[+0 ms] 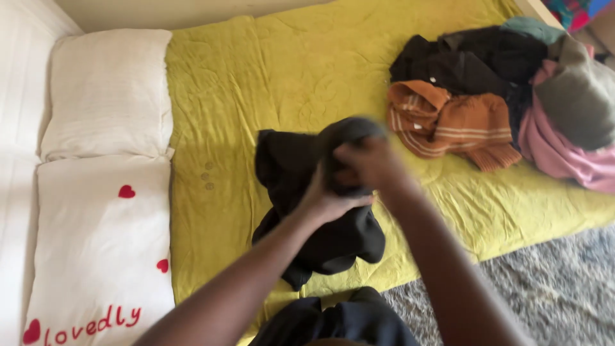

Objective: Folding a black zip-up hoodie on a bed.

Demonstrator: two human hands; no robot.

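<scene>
gripping black garment [301,192], left hand [330,198], right hand [365,163]

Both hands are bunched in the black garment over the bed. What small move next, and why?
Probably draw the left hand and right hand apart: the black garment hangs crumpled between them, its lower part heaped on the yellow sheet.
</scene>
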